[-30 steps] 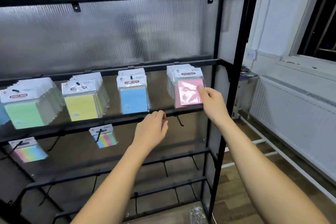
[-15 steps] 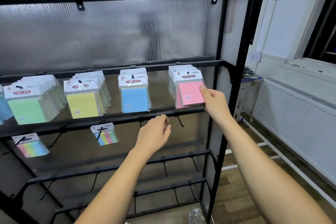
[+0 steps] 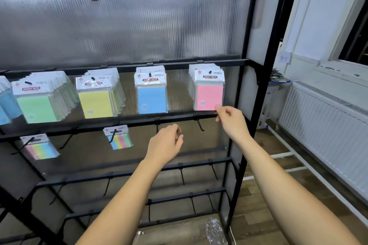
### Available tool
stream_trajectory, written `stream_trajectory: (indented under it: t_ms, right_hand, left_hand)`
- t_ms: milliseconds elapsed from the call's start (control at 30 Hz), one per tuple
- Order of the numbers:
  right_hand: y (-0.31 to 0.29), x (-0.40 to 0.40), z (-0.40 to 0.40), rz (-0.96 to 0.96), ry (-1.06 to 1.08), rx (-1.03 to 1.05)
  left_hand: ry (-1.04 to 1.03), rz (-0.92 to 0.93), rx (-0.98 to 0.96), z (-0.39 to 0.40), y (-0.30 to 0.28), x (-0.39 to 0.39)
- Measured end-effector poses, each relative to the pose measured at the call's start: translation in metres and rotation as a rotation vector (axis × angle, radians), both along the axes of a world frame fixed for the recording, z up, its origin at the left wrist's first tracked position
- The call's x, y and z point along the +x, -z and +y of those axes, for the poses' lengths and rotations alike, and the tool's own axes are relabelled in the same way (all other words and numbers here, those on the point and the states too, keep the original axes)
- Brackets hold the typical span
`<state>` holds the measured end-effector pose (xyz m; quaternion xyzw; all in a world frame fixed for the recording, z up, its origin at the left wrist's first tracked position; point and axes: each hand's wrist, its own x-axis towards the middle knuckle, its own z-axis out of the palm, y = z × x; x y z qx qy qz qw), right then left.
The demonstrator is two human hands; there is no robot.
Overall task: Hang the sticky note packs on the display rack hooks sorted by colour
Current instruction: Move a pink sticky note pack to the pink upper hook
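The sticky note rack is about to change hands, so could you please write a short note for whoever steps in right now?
Left hand: loosely curled, holding nothing, in front of the second rail.
Right hand: at the lower right corner of the front pink pack; fingertips touch it or are just off it.
Hung on the top rail, one colour per hook: green packs, yellow packs, blue packs, pink at far right; more blue at the left edge.
Second rail: two multicolour packs, several bare hooks.
Left to do: no loose packs are in view; check for more.
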<state>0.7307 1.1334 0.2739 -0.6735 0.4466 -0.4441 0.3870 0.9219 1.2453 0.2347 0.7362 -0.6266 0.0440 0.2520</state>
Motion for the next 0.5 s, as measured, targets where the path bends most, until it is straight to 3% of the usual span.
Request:
stream_trajectory:
  t_ms: [200, 500]
  right_hand:
    - [0.056, 0.028, 0.032, 0.184, -0.108, 0.110]
    - [0.092, 0.119, 0.092, 0.350, -0.368, 0.101]
  left_hand:
    - [-0.095, -0.028, 0.023, 0.020, 0.027, 0.018]
    - [-0.315, -0.018, 0.103, 0.086, 0.058, 0.074]
